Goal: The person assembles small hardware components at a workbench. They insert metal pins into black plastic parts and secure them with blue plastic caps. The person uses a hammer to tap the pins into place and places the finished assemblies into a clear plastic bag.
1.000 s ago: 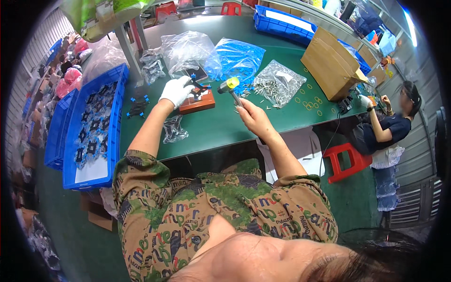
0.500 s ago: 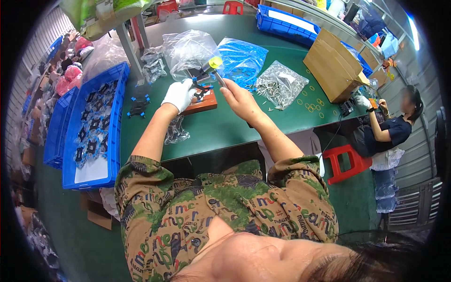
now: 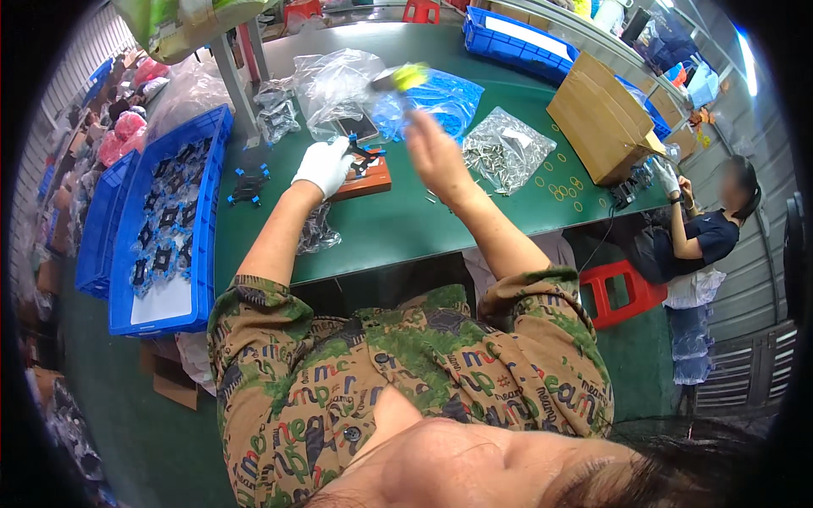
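Note:
My left hand (image 3: pixel 323 167), in a white glove, pinches the edge of a black X-shaped part (image 3: pixel 366 157) with blue tips. This part rests on a reddish-brown block (image 3: pixel 373 180) on the table. My bare right hand (image 3: pixel 438 161) is wrapped round the handle of a hammer, raised to the right of the block. The yellow hammer head (image 3: pixel 408 77) is smeared by motion and hangs over a blue plastic bag (image 3: pixel 445 100). Beyond the block lies a dark flat rectangular thing (image 3: pixel 357 127). More black parts (image 3: pixel 247 186) with blue tips lie left of my glove.
Metal pins lie on and around a clear bag (image 3: pixel 517 144) on the green table (image 3: pixel 398 237). Yellow rings (image 3: pixel 565 193) are scattered near a cardboard box (image 3: pixel 601 118). A blue crate (image 3: pixel 203 279) of black parts stands left. A co-worker (image 3: pixel 707 224) sits at the right.
My right hand has lifted the hammer away from the black part, up and to the right. The left hand stays on the part at the block.

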The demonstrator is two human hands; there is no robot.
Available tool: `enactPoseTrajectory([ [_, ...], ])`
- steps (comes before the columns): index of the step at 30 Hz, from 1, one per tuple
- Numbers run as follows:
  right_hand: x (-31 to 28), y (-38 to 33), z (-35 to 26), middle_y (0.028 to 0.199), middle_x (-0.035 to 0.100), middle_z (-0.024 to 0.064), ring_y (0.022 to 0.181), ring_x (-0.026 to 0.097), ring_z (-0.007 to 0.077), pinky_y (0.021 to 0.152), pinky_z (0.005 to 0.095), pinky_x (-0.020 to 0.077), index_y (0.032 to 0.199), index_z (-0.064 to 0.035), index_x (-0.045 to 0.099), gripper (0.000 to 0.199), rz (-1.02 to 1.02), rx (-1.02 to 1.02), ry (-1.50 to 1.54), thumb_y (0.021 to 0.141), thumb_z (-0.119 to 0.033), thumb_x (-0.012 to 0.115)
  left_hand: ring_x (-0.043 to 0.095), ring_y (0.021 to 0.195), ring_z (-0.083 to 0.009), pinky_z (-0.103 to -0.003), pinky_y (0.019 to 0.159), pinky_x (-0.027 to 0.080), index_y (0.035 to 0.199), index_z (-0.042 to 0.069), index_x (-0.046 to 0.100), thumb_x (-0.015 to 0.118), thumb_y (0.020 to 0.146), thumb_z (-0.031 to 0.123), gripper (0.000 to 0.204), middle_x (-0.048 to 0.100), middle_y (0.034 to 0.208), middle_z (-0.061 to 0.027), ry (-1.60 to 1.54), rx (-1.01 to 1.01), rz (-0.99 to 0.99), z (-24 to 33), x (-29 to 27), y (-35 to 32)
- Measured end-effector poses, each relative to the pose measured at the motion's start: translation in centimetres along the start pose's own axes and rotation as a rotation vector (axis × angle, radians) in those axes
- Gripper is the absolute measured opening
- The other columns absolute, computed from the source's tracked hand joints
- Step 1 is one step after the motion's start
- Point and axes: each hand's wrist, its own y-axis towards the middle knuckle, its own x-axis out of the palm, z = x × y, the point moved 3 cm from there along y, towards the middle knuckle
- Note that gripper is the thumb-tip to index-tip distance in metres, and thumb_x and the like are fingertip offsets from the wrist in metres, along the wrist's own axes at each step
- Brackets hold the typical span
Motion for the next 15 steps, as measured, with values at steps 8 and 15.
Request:
enactPoseTrajectory([
  [8, -0.8, -1.9, 0.6, 0.097, 0.070, 0.0235, 0.094, 0.067, 0.0440, 0.081, 0.0469, 0.0526, 0.131, -0.0072, 0.058, 0.036, -0.048, 0.081, 0.130, 0.106, -0.032, 0.053, 0.066, 0.091, -0.0471, -0.053, 0.081, 0.052, 0.119, 0.005, 0.059, 0.061, 0.096, 0.026, 0.032, 0.070, 0.093, -0.0267, -0.058, -0.084, -0.038, -0.5, 0.0, -0.3],
  [15, -0.2, -9.3, 3.0, 0.073, 0.059, 0.0041, 0.065, 0.060, 0.0135, 0.063, 0.0333, 0.0488, 0.127, -0.0039, 0.061, 0.031, -0.145, 0.336, 0.323, 0.107, -0.025, 0.052, 0.071, 0.086, -0.0297, -0.040, 0.079, 0.055, 0.136, 0.005, 0.056, 0.063, 0.095, 0.029, 0.048, 0.072, 0.100, -0.0179, -0.404, -0.333, 0.258, -7.8, 0.5, -0.8],
])
